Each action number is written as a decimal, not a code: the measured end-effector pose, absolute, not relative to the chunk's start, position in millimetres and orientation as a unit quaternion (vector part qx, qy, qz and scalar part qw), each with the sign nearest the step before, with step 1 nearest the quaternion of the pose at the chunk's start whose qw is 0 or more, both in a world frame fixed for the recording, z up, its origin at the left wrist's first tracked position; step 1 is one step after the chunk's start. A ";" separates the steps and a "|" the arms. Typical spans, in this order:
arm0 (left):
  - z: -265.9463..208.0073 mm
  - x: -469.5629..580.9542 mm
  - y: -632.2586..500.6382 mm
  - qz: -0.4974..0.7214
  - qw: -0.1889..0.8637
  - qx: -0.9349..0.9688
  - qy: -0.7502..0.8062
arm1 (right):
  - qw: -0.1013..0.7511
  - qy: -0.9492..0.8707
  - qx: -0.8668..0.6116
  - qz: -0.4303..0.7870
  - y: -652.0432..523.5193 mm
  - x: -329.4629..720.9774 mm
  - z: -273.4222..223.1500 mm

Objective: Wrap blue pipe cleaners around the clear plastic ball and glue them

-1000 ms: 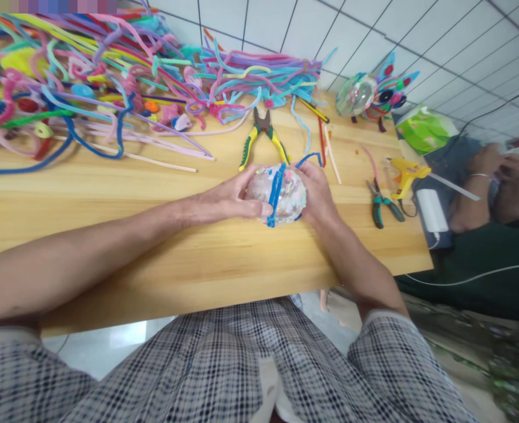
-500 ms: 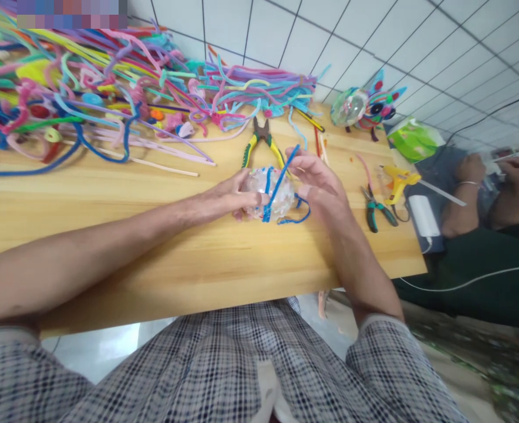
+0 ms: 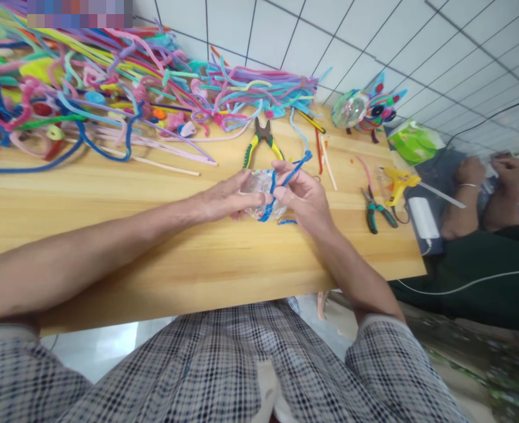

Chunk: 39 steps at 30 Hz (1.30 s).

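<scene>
My left hand point(image 3: 231, 197) is closed around the left side of a clear plastic ball point(image 3: 256, 183) with small coloured bits in it. A blue pipe cleaner point(image 3: 267, 210) runs round the ball, and its free end slants up to the right past my fingers. My right hand point(image 3: 303, 197) pinches that pipe cleaner against the ball's right side, thumb and fingers together. Part of the ball is hidden by both hands. Just beyond it lie yellow-and-green pliers point(image 3: 263, 136), spread open on the wooden table point(image 3: 189, 252).
A heap of coloured pipe cleaners point(image 3: 110, 88) covers the back left. At right are small teal pliers point(image 3: 376, 212), a yellow glue gun point(image 3: 398, 183), a white box point(image 3: 424, 216) and a finished-looking colourful figure point(image 3: 376, 111). Another person's hands point(image 3: 471, 171) are farther right.
My right hand has moved left and closed on the pipe cleaner at the ball. The pipe cleaner's free end now leans farther right.
</scene>
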State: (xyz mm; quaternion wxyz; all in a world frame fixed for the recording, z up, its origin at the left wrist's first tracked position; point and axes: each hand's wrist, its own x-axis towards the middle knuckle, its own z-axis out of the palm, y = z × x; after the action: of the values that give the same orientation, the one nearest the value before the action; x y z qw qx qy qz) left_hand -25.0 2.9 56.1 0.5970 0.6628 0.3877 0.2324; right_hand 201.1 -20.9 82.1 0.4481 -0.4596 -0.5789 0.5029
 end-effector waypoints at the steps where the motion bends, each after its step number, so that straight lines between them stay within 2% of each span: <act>1: 55.1 -24.9 2.0 0.241 0.588 0.668 0.387 | 0.449 -0.582 -0.460 0.499 -19.8 202.0 81.7; 7: 51.9 -21.2 -6.3 0.316 0.420 0.764 0.375 | 0.463 -0.590 -0.464 0.472 -13.6 208.3 76.8; 10: 50.2 -22.0 -6.7 0.319 0.374 0.797 0.351 | 0.456 -0.609 -0.455 0.463 -13.4 211.4 74.4; 20: 43.7 -26.1 -1.6 0.308 0.361 0.814 0.335 | 0.446 -0.657 -0.425 0.434 -12.9 216.3 73.2; 31: 47.8 -24.7 0.2 0.318 0.370 0.802 0.344 | 0.432 -0.637 -0.442 0.461 -10.2 218.0 76.9; 39: 35.1 -25.1 3.9 0.330 0.325 0.819 0.340 | 0.441 -0.631 -0.442 0.460 -8.5 216.2 72.3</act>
State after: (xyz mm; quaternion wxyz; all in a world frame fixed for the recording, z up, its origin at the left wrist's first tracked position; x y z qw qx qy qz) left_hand -25.1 3.9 35.1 0.3251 0.8186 0.3396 0.3301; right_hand 216.2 -8.5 72.3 0.4406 -0.4420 -0.6313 0.4604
